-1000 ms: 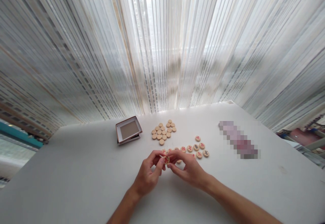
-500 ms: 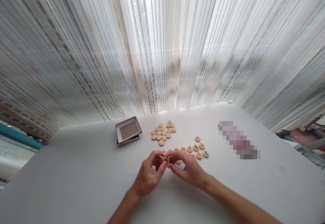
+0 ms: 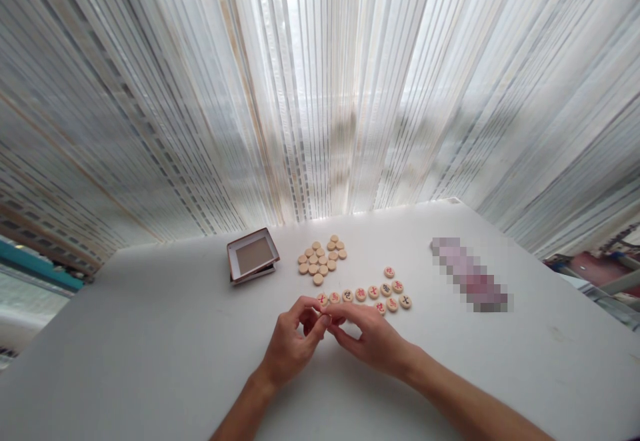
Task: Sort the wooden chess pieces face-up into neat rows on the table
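We are holding a wooden disc, mostly hidden, above the tabletop just before our body; the left hand is pinching it between thumb and finger, probably for steadiness; the right hand is curving its fingers narrowly beside it, though whether they are gripping it we cannot tell; marked discs are lying face up just beyond, seemingly so that their characters are showing; plain-topped discs are clustering farther off; leftward, an open box is resting tilted, apparently because another box part is propping it.
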{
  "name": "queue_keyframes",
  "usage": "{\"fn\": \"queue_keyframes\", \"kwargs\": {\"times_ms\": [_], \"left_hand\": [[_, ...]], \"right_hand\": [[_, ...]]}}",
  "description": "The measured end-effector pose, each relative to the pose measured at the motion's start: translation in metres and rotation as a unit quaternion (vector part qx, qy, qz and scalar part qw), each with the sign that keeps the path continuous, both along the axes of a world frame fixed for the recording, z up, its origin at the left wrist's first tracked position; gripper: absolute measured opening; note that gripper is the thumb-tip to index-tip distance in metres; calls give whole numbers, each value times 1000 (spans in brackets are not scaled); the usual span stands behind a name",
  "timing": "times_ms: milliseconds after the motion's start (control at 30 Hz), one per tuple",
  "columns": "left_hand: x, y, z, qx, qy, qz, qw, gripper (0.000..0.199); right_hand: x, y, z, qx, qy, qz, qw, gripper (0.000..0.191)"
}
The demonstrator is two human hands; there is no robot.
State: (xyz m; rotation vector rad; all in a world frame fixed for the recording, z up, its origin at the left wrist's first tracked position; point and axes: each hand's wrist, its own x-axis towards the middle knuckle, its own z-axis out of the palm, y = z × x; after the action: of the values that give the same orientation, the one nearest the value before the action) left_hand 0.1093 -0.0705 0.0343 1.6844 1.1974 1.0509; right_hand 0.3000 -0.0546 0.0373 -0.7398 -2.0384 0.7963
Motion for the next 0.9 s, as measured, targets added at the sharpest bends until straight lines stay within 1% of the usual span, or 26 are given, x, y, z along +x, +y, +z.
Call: {"fn": "queue_keyframes", "kwargs": {"times_ms": [233, 500, 700, 900], "left_hand": [[0, -2, 2, -11, -19, -6, 1000, 19], [0, -2, 0, -16, -69, -29, 997, 24], [-1, -2, 2, -8, -61, -39, 997, 23], [0, -3, 2, 0, -52, -38, 998, 24]], "right_hand": [[3, 2, -4, -7, 2, 1, 1000, 35], [1, 2, 2, -21, 30, -7, 999, 31], [2, 2, 2, -27, 40, -8, 999, 35], [1, 1, 3, -24, 45, -10, 999, 33]]}}
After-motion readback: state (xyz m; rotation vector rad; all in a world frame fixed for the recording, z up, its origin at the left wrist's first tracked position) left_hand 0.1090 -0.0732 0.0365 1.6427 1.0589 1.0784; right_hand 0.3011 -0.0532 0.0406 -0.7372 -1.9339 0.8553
